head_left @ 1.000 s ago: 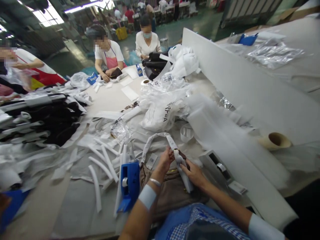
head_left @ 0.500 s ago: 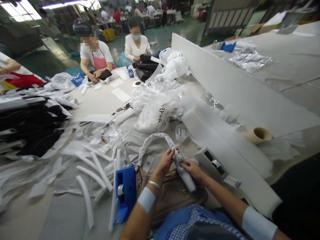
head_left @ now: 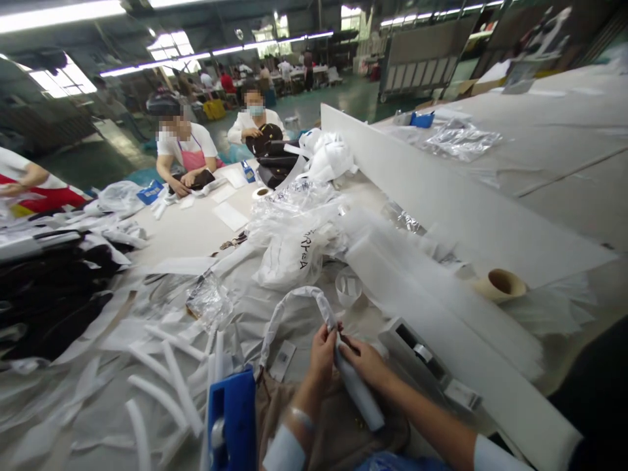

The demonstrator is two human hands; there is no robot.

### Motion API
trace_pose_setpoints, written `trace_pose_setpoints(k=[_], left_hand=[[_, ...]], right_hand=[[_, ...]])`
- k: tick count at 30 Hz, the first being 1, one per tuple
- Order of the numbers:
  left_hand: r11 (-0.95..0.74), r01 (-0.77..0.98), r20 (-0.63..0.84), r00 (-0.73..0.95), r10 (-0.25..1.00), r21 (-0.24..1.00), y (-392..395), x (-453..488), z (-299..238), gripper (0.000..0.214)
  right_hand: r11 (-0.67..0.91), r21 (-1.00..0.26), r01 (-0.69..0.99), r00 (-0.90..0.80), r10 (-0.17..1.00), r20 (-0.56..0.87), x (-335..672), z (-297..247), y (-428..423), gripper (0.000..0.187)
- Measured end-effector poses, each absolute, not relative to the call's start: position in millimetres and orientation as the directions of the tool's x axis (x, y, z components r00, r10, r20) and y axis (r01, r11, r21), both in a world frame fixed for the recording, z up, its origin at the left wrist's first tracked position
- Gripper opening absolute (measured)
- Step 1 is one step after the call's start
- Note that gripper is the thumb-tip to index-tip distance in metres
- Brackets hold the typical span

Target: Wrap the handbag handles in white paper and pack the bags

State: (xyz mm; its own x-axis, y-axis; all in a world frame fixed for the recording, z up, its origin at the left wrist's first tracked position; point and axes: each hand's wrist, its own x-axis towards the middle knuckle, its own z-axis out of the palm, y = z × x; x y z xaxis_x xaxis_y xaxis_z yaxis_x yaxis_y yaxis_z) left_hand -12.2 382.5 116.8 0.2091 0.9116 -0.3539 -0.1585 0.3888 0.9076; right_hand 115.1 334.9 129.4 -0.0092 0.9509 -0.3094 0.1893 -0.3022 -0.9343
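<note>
A taupe handbag lies in front of me, its arched handle wrapped in white material. My left hand is closed on the wrapped handle near the top of its right side. Just to the right, my right hand pinches a white foam sheet that is rolled around the handle's lower part. The sheet's loose end hangs down over the bag. Fingertips of both hands nearly meet. A small card tag lies inside the handle's arch.
A blue tape dispenser stands left of the bag, a grey tape dispenser to its right. White foam strips are scattered at left. Plastic bags, stacked foam sheets and a cardboard tube lie beyond. Co-workers sit across the table.
The camera view has tilted up, so the bag and hands appear lower. My right hand has moved up closer to my left, and the foam sheet looks more tightly rolled.
</note>
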Motion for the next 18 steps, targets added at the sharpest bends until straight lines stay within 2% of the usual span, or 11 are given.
trace_pose_setpoints(k=[4, 8, 15, 18], left_hand=[[0.437, -0.169, -0.395, 0.234, 0.888, 0.883, 380.3, -19.3, 117.9, 0.046], [0.554, -0.246, -0.498, 0.256, 0.829, 0.795, 387.3, -27.6, 120.3, 0.064], [0.55, -0.18, -0.518, 0.194, 0.833, 0.816, 386.4, -23.2, 113.6, 0.065], [0.516, -0.089, -0.494, 0.191, 0.849, 0.852, 377.6, -20.7, 108.7, 0.057]], right_hand=[[-0.299, -0.949, 0.103, -0.017, 0.953, -0.302, 114.1, 124.7, 337.0, 0.057], [-0.309, -0.947, 0.089, -0.024, 0.95, -0.312, 115.3, 122.7, 335.1, 0.056], [-0.324, -0.945, -0.049, 0.071, 0.942, -0.327, 110.4, 123.4, 332.3, 0.057], [-0.316, -0.943, -0.106, 0.131, 0.935, -0.328, 106.0, 116.6, 331.5, 0.056]])
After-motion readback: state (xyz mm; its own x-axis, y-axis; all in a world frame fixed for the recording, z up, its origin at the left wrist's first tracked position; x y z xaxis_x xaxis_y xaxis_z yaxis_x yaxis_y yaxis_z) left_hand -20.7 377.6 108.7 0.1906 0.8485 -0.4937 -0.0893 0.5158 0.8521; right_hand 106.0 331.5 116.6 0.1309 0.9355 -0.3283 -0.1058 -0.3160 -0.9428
